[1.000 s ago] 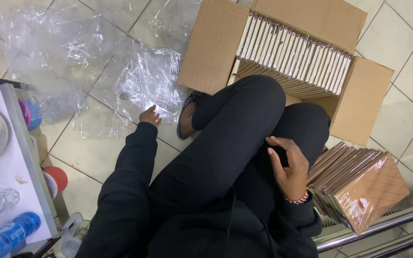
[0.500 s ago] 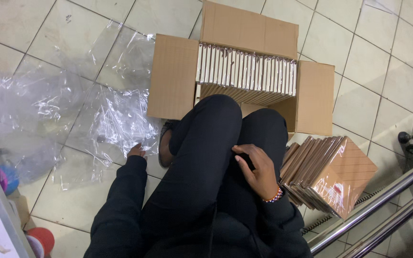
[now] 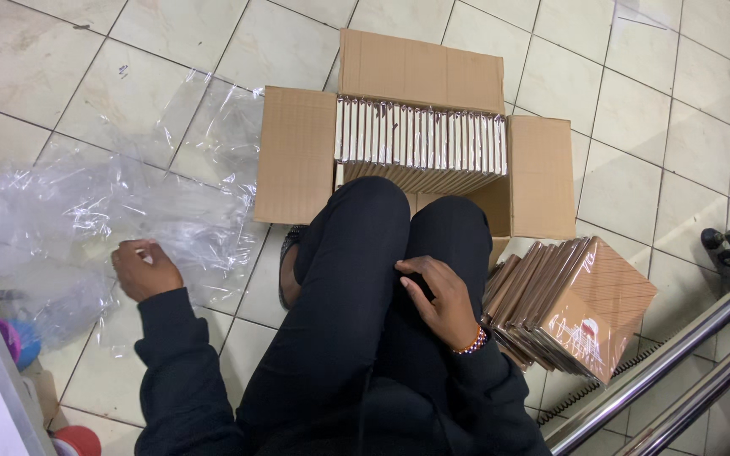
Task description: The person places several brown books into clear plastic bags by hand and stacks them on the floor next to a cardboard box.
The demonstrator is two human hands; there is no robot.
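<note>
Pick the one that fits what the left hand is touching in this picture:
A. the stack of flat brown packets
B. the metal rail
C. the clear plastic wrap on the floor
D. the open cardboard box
C: the left hand rests on the crumpled clear plastic wrap on the tiled floor, apart from the cardboard box and the stack of brown packets.

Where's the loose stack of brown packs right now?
Head view, right side: brown packs lean on the floor beside the right hand, just below the open carton.
</note>
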